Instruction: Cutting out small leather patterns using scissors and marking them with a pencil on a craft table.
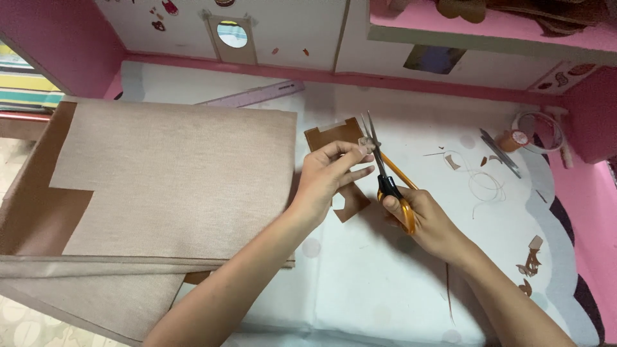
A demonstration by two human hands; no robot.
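My left hand pinches a small piece of beige fabric at its fingertips and rests over a brown cut-out piece lying on the white table cover. My right hand grips orange-handled scissors, whose blades point up and touch the fabric bit near my left fingertips. A lower part of the brown piece shows beneath my left hand, between both hands.
A large folded beige fabric sheet with brown backing covers the left. A lilac ruler lies at the back. Tape rolls, a metal tool and brown scraps lie to the right. Pink walls surround the table.
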